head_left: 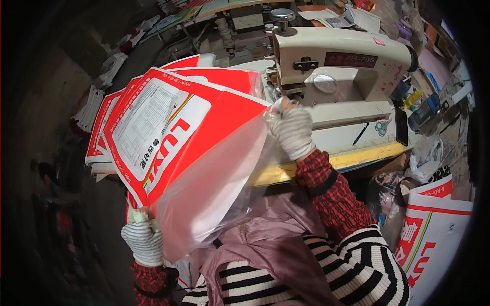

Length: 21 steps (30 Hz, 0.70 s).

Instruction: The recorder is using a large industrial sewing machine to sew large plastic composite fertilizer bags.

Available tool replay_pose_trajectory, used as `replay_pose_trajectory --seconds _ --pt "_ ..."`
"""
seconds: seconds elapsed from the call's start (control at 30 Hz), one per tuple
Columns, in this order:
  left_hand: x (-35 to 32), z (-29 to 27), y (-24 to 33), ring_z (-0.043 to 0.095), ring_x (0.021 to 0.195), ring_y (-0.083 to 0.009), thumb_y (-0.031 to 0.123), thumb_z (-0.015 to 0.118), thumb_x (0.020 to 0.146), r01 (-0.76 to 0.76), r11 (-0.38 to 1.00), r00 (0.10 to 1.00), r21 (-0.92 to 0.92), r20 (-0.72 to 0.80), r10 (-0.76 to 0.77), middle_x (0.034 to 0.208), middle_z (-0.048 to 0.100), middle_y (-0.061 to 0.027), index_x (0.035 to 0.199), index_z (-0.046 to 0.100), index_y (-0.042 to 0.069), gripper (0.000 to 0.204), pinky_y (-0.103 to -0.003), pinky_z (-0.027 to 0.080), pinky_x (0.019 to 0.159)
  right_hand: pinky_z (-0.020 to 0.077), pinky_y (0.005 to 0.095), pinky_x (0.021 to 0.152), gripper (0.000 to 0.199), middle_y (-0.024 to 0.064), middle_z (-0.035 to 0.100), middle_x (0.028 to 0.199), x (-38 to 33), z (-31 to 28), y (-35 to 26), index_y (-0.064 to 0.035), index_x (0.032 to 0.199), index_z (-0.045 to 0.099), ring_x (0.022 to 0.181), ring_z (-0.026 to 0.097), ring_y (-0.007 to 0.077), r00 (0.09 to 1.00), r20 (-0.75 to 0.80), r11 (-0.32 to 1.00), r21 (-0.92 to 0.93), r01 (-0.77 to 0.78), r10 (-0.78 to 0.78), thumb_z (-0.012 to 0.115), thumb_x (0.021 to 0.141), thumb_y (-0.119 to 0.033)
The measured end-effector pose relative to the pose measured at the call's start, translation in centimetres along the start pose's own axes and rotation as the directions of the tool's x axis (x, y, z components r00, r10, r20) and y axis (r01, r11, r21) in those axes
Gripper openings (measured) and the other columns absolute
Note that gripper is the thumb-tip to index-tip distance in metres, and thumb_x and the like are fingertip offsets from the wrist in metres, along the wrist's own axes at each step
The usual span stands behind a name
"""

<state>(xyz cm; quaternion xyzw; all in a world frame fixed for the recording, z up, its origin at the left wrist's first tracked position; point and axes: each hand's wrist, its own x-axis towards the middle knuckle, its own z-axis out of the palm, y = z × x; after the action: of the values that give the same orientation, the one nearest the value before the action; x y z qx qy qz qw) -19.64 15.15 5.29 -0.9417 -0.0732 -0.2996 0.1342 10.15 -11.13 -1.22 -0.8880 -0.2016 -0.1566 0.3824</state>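
Note:
A red and white printed sack [204,115] is stretched between my two gloved hands, with a clear plastic liner [214,188] sticking out of its near end. My left hand [143,237], in a grey striped glove, is closed on the sack's near left corner. My right hand [292,127] is closed on the right corner of the sack and liner, just in front of the sewing machine's needle area. The cream sewing machine [332,61] stands beyond my right hand. Beneath the held sack lies a stack of similar sacks [102,125].
On the machine table [326,140], right of my hand, lie a black pen [360,133], small green-handled snips [381,127] and a dark phone [401,126]. The table has a yellow front edge [357,156]. More printed sacks [434,229] hang at the right. Papers and a calculator [339,22] lie behind.

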Motion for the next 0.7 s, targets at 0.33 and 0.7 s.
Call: replay_pose_trajectory --seconds 0.33,0.7 --pt "0.2 -5.8 -1.4 0.057 0.063 -0.0205 0.008 0.055 0.087 0.64 0.727 0.768 -0.249 0.172 -0.617 0.075 0.059 -0.0085 0.115 0.057 0.001 0.029 -0.029 0.049 0.062 0.0484 0.0395 0.065 0.014 0.0129 0.062 0.073 2.9 1.2 -2.8 -0.01 0.082 0.067 0.069 0.06 0.0305 0.793 0.058 0.781 -0.145 0.608 -0.606 0.059 0.072 -0.004" --pt "-4.1 8.7 0.8 0.062 0.071 -0.0319 0.014 0.054 0.081 0.451 0.871 0.753 -0.194 0.607 -0.255 0.078 0.061 -0.0177 0.093 0.062 0.002 0.019 -0.044 0.05 0.066 0.0469 0.0431 0.068 0.016 0.0144 0.059 0.076 -6.2 1.8 -2.9 -0.0057 0.084 0.06 0.078 0.059 0.0319 0.796 0.365 0.853 -0.01 0.523 -0.483 0.058 0.069 0.0"
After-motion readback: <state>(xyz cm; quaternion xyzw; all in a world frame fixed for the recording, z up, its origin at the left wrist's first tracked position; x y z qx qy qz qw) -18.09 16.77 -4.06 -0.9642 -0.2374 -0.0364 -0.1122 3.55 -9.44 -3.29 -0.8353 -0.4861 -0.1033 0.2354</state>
